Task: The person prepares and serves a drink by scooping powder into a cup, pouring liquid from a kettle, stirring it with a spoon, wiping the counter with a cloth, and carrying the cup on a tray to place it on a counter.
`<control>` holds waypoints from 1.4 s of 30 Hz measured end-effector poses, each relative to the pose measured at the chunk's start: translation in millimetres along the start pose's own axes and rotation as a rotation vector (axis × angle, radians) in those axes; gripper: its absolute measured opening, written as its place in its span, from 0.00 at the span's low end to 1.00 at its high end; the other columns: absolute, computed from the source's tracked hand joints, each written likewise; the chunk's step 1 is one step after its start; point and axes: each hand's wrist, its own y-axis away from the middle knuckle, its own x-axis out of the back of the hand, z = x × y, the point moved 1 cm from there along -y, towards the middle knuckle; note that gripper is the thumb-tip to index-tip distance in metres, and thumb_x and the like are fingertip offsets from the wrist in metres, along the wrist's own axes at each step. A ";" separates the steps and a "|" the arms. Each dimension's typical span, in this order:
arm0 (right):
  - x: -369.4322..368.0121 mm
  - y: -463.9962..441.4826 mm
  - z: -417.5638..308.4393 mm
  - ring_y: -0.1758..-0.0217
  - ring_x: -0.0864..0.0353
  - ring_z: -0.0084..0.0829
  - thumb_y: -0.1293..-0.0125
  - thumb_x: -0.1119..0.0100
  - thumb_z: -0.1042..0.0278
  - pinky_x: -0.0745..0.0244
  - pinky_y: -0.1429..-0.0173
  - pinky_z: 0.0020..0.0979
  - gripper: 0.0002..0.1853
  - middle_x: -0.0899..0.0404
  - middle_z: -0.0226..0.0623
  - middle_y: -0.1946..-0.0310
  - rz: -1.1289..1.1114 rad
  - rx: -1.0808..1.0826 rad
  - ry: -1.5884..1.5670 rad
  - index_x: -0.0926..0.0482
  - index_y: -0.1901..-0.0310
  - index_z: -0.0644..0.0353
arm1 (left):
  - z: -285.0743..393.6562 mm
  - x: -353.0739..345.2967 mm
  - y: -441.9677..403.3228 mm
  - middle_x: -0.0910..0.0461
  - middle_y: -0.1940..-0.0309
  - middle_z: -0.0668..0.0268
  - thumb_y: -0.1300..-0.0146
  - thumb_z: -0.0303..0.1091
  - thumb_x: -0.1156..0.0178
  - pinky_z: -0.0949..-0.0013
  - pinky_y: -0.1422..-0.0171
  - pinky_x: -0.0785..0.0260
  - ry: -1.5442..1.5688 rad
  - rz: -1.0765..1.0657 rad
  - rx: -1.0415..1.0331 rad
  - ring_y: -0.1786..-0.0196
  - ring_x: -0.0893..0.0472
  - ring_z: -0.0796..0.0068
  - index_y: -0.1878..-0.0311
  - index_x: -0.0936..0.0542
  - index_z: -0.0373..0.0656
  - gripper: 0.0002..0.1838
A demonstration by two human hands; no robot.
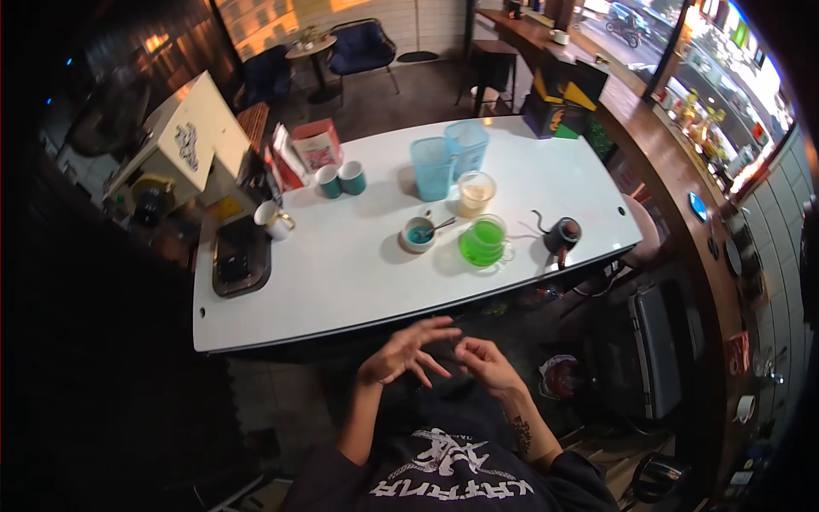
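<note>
My left hand [409, 352] is in front of the white table's near edge, fingers spread, holding nothing. Beside it my right hand [488, 365] is closed, thumb and fingers pinched together; whether anything small sits in the pinch, I cannot make out. Beyond them on the table stand a glass server of green liquid [483, 242] and a white cup [419, 235] with blue liquid and a spoon [442, 224]. A clear cup with beige contents [475, 194] stands behind the server. At the right is a black gooseneck kettle [562, 235].
On the white table [358, 273] are two blue pitchers [432, 171], two teal cups [351, 179], a white mug [274, 220], a dark tray [241, 256] and a black box [559, 107]. A machine [183, 141] stands left; a wooden counter [674, 205] runs along the right.
</note>
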 end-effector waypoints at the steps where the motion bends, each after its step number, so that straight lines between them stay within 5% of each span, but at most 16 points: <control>1: -3.3 -5.5 -2.7 0.70 0.29 0.14 0.27 0.42 0.65 0.36 0.65 0.19 0.09 0.25 0.21 0.72 0.016 0.002 0.023 0.23 0.65 0.60 | 4.9 12.4 13.5 0.40 0.28 0.42 0.30 0.57 0.47 0.62 0.58 0.15 -0.012 0.074 -0.063 0.51 0.15 0.48 0.24 0.49 0.37 0.43; 3: -17.3 -19.8 -13.4 0.69 0.28 0.15 0.28 0.42 0.66 0.35 0.65 0.20 0.09 0.23 0.25 0.72 0.085 0.087 -0.047 0.23 0.65 0.61 | 17.6 25.2 42.6 0.30 0.34 0.48 0.27 0.48 0.48 0.69 0.58 0.18 -0.139 0.382 -0.138 0.57 0.14 0.63 0.26 0.41 0.40 0.33; 7: -36.9 -58.3 -27.6 0.69 0.27 0.18 0.28 0.41 0.68 0.33 0.64 0.24 0.11 0.23 0.31 0.74 0.167 0.152 0.075 0.24 0.68 0.64 | 32.0 53.6 67.6 0.25 0.38 0.53 0.25 0.38 0.49 0.67 0.46 0.24 -0.395 0.681 -0.212 0.47 0.18 0.66 0.30 0.34 0.39 0.24; 9: -42.2 -86.7 -25.1 0.70 0.25 0.31 0.30 0.42 0.69 0.31 0.62 0.32 0.11 0.23 0.41 0.74 0.292 0.346 0.608 0.26 0.66 0.69 | 34.0 67.9 65.7 0.24 0.40 0.55 0.25 0.35 0.49 0.67 0.42 0.26 -0.531 0.763 -0.234 0.43 0.20 0.68 0.32 0.32 0.38 0.22; 11: -38.3 -122.5 -8.6 0.70 0.25 0.47 0.31 0.42 0.71 0.31 0.61 0.38 0.11 0.24 0.48 0.74 0.476 0.480 0.815 0.27 0.64 0.72 | 39.6 79.0 53.0 0.22 0.41 0.58 0.27 0.31 0.45 0.66 0.38 0.30 -0.609 0.884 -0.360 0.38 0.24 0.71 0.35 0.29 0.37 0.20; 12: -30.4 -138.1 6.2 0.64 0.26 0.55 0.33 0.43 0.73 0.30 0.57 0.42 0.08 0.23 0.52 0.68 0.599 0.447 0.811 0.25 0.64 0.71 | 41.8 89.8 45.3 0.22 0.41 0.58 0.28 0.30 0.44 0.65 0.36 0.31 -0.635 0.865 -0.393 0.37 0.24 0.71 0.36 0.29 0.37 0.19; 17: -12.3 -178.4 34.5 0.45 0.30 0.57 0.38 0.41 0.73 0.34 0.44 0.52 0.08 0.27 0.57 0.50 0.564 0.333 1.164 0.23 0.58 0.67 | 52.1 138.9 -8.7 0.23 0.40 0.56 0.32 0.30 0.40 0.58 0.31 0.35 -0.843 0.774 -0.293 0.35 0.25 0.62 0.36 0.28 0.40 0.22; 19: -31.0 -174.0 29.7 0.42 0.31 0.56 0.38 0.40 0.70 0.36 0.40 0.54 0.15 0.29 0.57 0.48 0.535 0.481 1.365 0.24 0.51 0.68 | 53.2 164.0 -32.4 0.29 0.34 0.52 0.37 0.34 0.34 0.56 0.28 0.37 -0.984 0.693 -0.224 0.32 0.29 0.55 0.31 0.33 0.41 0.31; 23: -33.1 -159.2 56.7 0.23 0.46 0.53 0.33 0.44 0.62 0.52 0.23 0.56 0.30 0.44 0.59 0.28 0.414 0.316 1.609 0.35 0.33 0.69 | 48.4 203.1 -83.7 0.36 0.30 0.49 0.45 0.42 0.27 0.53 0.26 0.40 -1.165 0.505 -0.186 0.28 0.35 0.50 0.25 0.43 0.44 0.48; 26: -26.5 -157.6 53.9 0.21 0.48 0.50 0.32 0.47 0.67 0.57 0.22 0.56 0.30 0.46 0.54 0.25 0.416 0.242 1.497 0.38 0.30 0.66 | 40.1 215.7 -120.8 0.37 0.30 0.47 0.57 0.49 0.21 0.52 0.26 0.40 -1.182 0.342 -0.175 0.28 0.36 0.47 0.21 0.53 0.44 0.65; 29: -19.8 -164.1 42.7 0.21 0.48 0.49 0.33 0.46 0.66 0.57 0.22 0.58 0.31 0.46 0.52 0.25 0.487 0.148 1.640 0.38 0.30 0.67 | 45.0 211.6 -144.1 0.33 0.33 0.47 0.57 0.48 0.21 0.54 0.26 0.39 -1.084 0.271 -0.047 0.30 0.33 0.48 0.22 0.52 0.44 0.64; 34: -12.8 -182.4 36.8 0.21 0.46 0.47 0.32 0.49 0.66 0.57 0.21 0.57 0.30 0.45 0.49 0.25 0.654 0.163 1.544 0.37 0.29 0.61 | 47.1 218.0 -155.1 0.22 0.41 0.50 0.60 0.45 0.19 0.56 0.34 0.28 -1.160 0.214 -0.178 0.40 0.21 0.52 0.26 0.40 0.41 0.57; 42: -38.2 -208.7 28.6 0.24 0.41 0.49 0.31 0.47 0.64 0.50 0.23 0.55 0.26 0.39 0.47 0.27 0.807 0.203 1.470 0.31 0.34 0.65 | 70.2 229.2 -145.5 0.17 0.50 0.55 0.60 0.38 0.19 0.60 0.42 0.24 -1.132 0.186 -0.258 0.48 0.16 0.59 0.27 0.40 0.37 0.56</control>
